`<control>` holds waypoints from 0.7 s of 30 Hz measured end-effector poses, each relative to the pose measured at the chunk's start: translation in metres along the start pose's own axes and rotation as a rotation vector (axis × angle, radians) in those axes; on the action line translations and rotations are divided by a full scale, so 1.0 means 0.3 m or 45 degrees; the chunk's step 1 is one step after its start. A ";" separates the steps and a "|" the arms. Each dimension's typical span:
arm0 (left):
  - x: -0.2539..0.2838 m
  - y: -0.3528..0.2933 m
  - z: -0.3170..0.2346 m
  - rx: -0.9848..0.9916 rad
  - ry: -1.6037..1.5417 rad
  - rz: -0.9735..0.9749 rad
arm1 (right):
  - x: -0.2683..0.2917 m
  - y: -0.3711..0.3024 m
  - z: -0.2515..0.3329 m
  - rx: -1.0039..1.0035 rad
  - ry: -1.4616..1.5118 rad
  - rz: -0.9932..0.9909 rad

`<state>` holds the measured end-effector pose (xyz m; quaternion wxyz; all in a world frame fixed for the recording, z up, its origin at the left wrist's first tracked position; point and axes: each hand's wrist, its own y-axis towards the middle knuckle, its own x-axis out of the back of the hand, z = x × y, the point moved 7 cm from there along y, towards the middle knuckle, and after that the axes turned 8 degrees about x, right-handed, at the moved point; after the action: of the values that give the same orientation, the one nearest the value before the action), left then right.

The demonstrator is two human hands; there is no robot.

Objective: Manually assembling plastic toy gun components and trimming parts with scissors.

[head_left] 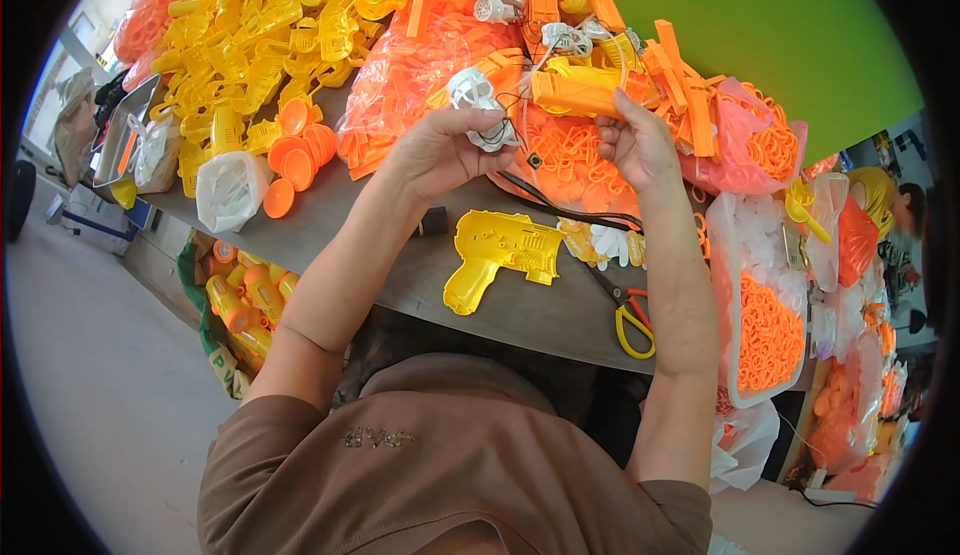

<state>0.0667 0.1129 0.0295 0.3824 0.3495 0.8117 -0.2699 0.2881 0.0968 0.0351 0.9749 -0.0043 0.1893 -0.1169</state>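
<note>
My left hand [455, 150] is closed around a white plastic part [478, 95] with thin dark wires hanging from it. Between the thumb and fingers of my right hand [638, 143] is one end of an orange rectangular plastic piece [575, 93], which lies roughly level. Dark wires run in the space between the two parts; where each one ends I cannot tell. Below my hands, on the grey table [380, 245], rests a yellow toy gun half-shell [500, 253], its ribbed inner side up. Scissors [632, 323] with yellow and red handles lie to its right.
Yellow shells [270, 30] pile up at the back left. Orange discs [297, 160] and a white bag-lined container [232, 191] stand nearer. At right is a clear bin [768, 330] of small orange rings. A bag [255, 300] of yellow-orange pieces sits below the table's left edge.
</note>
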 end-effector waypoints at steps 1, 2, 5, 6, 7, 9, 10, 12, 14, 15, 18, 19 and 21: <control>-0.003 -0.003 -0.014 -0.031 0.027 -0.003 | 0.005 -0.003 0.000 0.014 -0.015 -0.003; -0.009 -0.006 -0.028 -0.060 0.054 -0.006 | 0.012 -0.006 0.001 0.029 -0.030 -0.009; -0.035 -0.037 -0.092 -0.136 0.255 -0.038 | 0.001 -0.017 0.052 0.138 0.087 0.031; -0.048 -0.040 -0.117 -0.123 0.308 0.037 | -0.015 -0.025 0.067 0.137 0.088 0.034; -0.060 -0.042 -0.141 -0.125 0.309 0.034 | -0.035 -0.032 0.090 0.173 0.083 0.039; -0.150 -0.059 -0.203 -0.186 0.417 0.166 | -0.051 -0.042 0.128 0.215 0.078 0.038; -0.181 -0.060 -0.225 -0.164 0.449 0.219 | -0.066 -0.040 0.146 0.242 0.112 0.117; -0.245 -0.077 -0.241 -0.148 0.497 0.241 | -0.083 -0.029 0.162 0.272 0.148 0.195; -0.262 -0.074 -0.237 -0.104 0.557 0.280 | -0.081 -0.014 0.163 0.262 0.186 0.145; -0.261 -0.071 -0.229 -0.104 0.559 0.279 | -0.088 -0.014 0.156 0.262 0.187 0.146; -0.252 -0.065 -0.207 -0.105 0.504 0.257 | -0.107 -0.014 0.097 0.172 0.067 0.075; -0.240 -0.059 -0.198 -0.087 0.510 0.269 | -0.108 -0.012 0.073 0.137 -0.049 0.066; -0.220 -0.046 -0.177 -0.067 0.512 0.283 | -0.109 -0.015 0.052 0.099 -0.167 0.053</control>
<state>0.0639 0.1180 0.1151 0.2495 0.4735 0.8347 -0.1298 0.2633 0.0992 0.0620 0.9869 0.0299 0.1204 -0.1034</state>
